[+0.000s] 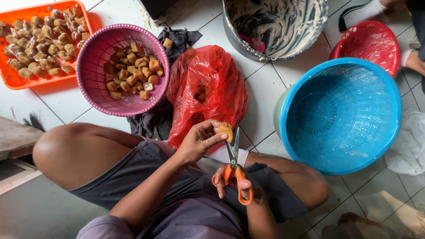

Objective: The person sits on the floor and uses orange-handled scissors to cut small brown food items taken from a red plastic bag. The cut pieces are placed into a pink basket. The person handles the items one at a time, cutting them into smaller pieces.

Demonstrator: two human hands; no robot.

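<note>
The left hand (195, 142) pinches a light, soft, crumbly fried tofu puff (226, 130) by its edges above the red plastic bag (206, 88), while the right hand (232, 182) grips orange-handled scissors (234, 170), blades open at it.

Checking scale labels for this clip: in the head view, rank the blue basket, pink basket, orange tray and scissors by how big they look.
1. Blue basket
2. Pink basket
3. Orange tray, cut off by the frame edge, so unsure against the pink basket
4. Scissors

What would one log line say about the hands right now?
left hand: holds fried tofu piece | right hand: orange-handled scissors, blades open at piece | red plastic bag: behind
</note>
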